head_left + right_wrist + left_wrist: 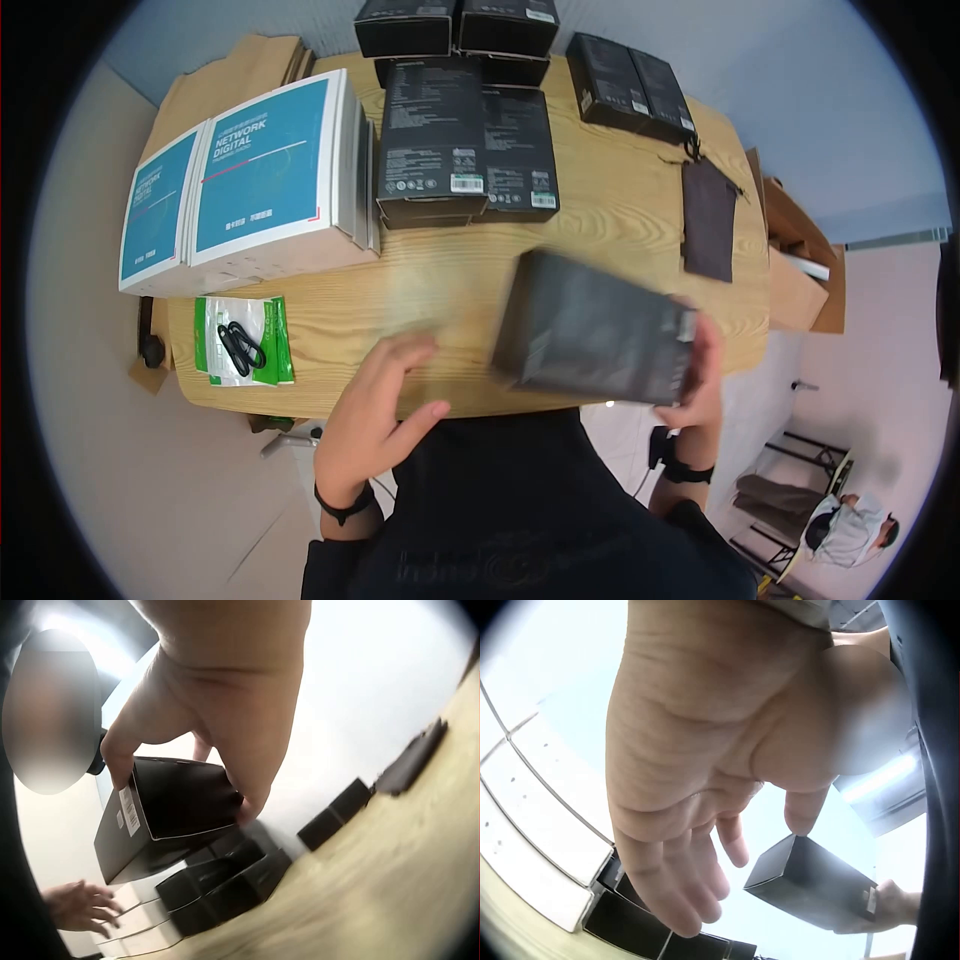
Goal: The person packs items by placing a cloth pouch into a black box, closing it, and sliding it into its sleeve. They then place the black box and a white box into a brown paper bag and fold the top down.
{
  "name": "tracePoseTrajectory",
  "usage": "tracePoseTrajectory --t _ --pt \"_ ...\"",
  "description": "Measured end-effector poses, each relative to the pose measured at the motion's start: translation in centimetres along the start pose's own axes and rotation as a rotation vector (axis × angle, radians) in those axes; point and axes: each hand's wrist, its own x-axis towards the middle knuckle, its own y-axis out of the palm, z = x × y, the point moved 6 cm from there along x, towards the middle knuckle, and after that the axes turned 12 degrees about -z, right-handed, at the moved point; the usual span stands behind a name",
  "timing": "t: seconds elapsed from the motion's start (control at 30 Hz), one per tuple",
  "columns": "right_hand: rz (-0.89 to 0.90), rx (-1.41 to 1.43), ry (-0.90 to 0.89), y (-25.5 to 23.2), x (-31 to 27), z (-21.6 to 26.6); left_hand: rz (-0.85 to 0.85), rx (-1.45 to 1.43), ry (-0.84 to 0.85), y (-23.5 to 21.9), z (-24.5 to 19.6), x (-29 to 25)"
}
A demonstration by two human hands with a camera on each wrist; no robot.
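My right hand point(702, 375) grips a black box point(600, 330) by its right end, thumb on one side and fingers on the other. The box is blurred and tilted over the front part of the table, with a white barcode label point(129, 811) near the held end. To its left, my left hand point(375, 410) is apart from the box with fingers loosely bent and nothing in it. In the left wrist view the palm and fingers show, and the black box point(810, 885) appears beyond the thumb.
Stacked black boxes point(432, 130) stand at the table's back, with two more black boxes point(630, 88) at the back right. White-and-teal boxes point(262, 170) fill the left side. A green-and-white packet with a black cable point(240, 345) lies front left; a dark drawstring pouch point(708, 220) lies right.
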Motion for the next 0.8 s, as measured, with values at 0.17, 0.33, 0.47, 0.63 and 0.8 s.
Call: tracePoseTrajectory --t 0.17,0.33,0.47,0.63,0.8 --pt "0.232 0.168 0.1 6.4 -1.1 -2.7 0.119 -0.469 -0.321 1.8 4.3 -1.1" --pt "0.429 0.05 0.256 8.9 -0.1 -5.0 0.199 -0.374 -0.193 0.2 7.2 -2.7" --pt "0.567 -0.254 -0.017 10.9 0.9 -5.5 0.222 -0.275 -0.136 -0.1 9.0 -3.7" --pt "0.561 -0.233 0.058 11.7 1.3 -5.4 0.255 -0.313 -0.163 -0.2 9.2 -3.8" --pt "0.558 -0.194 0.168 11.7 1.2 -6.1 0.242 -0.268 -0.218 0.0 8.9 -2.7"
